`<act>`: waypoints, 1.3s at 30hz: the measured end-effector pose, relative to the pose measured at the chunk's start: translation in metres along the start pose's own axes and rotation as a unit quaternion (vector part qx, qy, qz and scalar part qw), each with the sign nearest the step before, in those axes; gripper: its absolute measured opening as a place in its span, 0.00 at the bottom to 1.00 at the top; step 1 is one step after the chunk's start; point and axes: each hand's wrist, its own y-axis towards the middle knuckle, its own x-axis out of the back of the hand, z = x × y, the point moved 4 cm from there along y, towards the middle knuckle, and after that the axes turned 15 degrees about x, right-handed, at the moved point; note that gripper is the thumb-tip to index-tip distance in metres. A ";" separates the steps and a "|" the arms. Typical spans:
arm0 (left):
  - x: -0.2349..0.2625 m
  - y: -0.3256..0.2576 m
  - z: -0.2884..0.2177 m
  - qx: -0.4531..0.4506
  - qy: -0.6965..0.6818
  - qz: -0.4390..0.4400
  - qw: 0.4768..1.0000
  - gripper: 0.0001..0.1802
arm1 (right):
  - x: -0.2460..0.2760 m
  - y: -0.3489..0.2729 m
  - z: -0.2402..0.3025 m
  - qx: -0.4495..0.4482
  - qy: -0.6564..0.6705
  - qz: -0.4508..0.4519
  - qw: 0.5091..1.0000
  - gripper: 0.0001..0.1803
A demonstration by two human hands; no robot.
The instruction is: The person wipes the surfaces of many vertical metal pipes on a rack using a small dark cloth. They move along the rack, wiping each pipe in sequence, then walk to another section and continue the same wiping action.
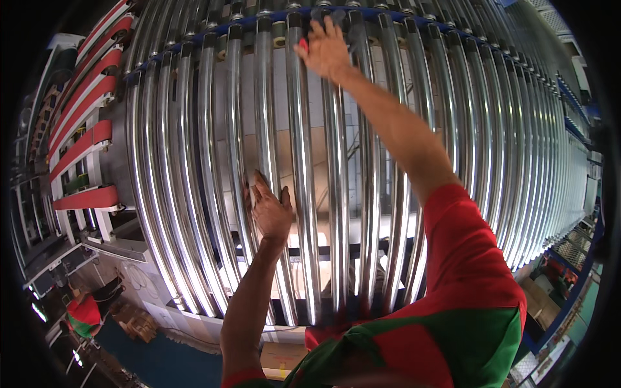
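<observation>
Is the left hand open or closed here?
Open: the left hand shows extended fingers with the thumb held apart, over the metal rollers.

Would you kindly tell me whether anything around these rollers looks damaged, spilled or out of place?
Nothing plainly stands out: the metal rollers lie in an orderly row, their bend matching the fisheye view, and no spill shows. A small red item by the thumb of the right hand is too small to identify.

the rollers (336,168) are smooth, glossy metal, the belts (87,198) look matt, the shirt (462,246) matt cloth.
</observation>
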 end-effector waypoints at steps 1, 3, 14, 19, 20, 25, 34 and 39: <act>-0.001 0.001 0.001 -0.001 0.010 -0.003 1.000 0.48 | 0.012 -0.032 0.021 0.008 0.038 -0.037 0.999 0.35; 0.000 0.000 0.001 -0.030 0.005 -0.041 0.999 0.49 | 0.033 -0.108 0.075 0.044 0.064 -0.034 0.996 0.30; -0.005 0.001 0.006 -0.015 -0.001 -0.056 0.998 0.48 | 0.169 -0.475 0.319 0.047 0.387 0.185 0.902 0.39; -0.004 0.003 0.002 -0.022 0.052 -0.077 0.995 0.46 | 0.094 -0.319 0.200 -0.039 0.265 -0.044 0.962 0.36; -0.005 0.004 0.002 -0.009 0.064 -0.064 0.996 0.47 | 0.080 -0.276 0.169 -0.048 0.252 -0.106 0.961 0.33; -0.005 0.002 0.000 -0.023 0.100 -0.084 0.991 0.46 | 0.036 -0.083 0.038 -0.078 0.169 -0.122 0.975 0.30; -0.002 0.001 -0.003 -0.039 0.081 -0.075 0.993 0.46 | 0.065 -0.185 0.111 -0.026 0.152 -0.169 0.973 0.28; -0.005 0.002 -0.001 -0.032 0.045 -0.097 0.994 0.44 | 0.135 -0.371 0.235 0.015 0.296 -0.036 0.954 0.30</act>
